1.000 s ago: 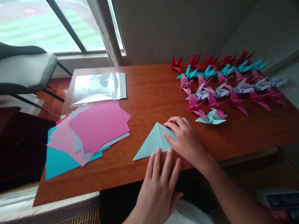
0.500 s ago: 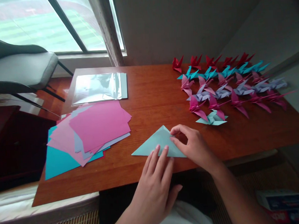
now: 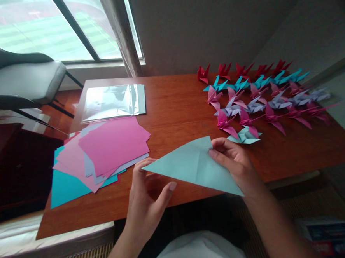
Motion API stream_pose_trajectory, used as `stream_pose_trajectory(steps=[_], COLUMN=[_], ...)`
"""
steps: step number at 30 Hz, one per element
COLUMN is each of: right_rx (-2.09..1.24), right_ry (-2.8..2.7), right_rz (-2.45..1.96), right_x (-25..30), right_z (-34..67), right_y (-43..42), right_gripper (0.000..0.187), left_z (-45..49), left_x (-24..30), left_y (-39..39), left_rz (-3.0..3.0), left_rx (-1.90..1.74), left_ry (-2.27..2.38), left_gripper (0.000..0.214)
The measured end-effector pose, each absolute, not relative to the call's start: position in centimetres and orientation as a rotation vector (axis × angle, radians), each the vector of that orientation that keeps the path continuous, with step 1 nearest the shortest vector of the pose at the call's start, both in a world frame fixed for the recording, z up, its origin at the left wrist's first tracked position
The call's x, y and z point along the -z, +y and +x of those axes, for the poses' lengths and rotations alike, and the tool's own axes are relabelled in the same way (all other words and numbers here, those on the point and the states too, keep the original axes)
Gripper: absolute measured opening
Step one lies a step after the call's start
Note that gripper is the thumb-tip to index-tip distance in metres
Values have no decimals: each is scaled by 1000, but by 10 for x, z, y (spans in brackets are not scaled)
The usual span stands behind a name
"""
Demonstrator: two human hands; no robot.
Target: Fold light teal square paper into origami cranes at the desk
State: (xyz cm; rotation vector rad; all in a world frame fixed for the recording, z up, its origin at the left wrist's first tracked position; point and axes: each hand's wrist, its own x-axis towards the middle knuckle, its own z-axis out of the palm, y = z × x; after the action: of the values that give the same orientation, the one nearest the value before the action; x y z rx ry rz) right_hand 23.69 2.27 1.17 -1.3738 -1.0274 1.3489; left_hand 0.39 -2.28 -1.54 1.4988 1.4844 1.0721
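Note:
A pale green sheet of origami paper (image 3: 192, 164), folded into a triangle with a faint crease down its middle, is lifted off the table and tilted. My right hand (image 3: 231, 156) pinches it by its upper right edge, near the top corner. At the paper's left point is my left hand (image 3: 146, 196), its thumb and fingers apart, with the fingertips partly hidden behind that corner. Whether those fingertips touch the paper I cannot tell. Just beyond my right hand, a finished pale green paper crane (image 3: 243, 135) stands on the table.
Rows of red, blue, pink, lilac and magenta paper cranes (image 3: 257, 83) stand at the right. Fanned coloured sheets (image 3: 115, 144) lie on the left of the wooden table (image 3: 173, 101), before a shiny plastic packet (image 3: 112, 101). A chair (image 3: 23, 77) stands beyond the left edge.
The folded paper has come up off the table and turned, its right point now lower. My left hand has moved left from pressing on it to its left corner, and its fingers have spread.

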Motion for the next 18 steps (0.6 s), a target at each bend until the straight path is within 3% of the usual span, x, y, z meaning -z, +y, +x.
stream_pose_trajectory(steps=[3, 6, 9, 15, 18], right_rx=[-1434, -1437, -1435, -1594, -1533], right_ry=[-927, -879, -888, -793, -764], right_rz=[-1344, -1367, -1391, -1329, -1338], right_x=[-11, -6, -2, 3, 3], right_z=[232, 229, 232, 239, 236], right_y=[21, 18, 16, 21, 23], right_gripper=[29, 28, 26, 35, 33], left_z=[2, 5, 10, 10, 7], left_x=[13, 11, 10, 11, 10], left_y=[-14, -7, -2, 5, 7], left_rz=[1268, 1143, 1102, 1254, 1247], left_rx=[-994, -989, -1016, -1121, -1072], left_ry=[1164, 1104, 1115, 1081, 1075], left_gripper=[47, 29, 26, 67, 35])
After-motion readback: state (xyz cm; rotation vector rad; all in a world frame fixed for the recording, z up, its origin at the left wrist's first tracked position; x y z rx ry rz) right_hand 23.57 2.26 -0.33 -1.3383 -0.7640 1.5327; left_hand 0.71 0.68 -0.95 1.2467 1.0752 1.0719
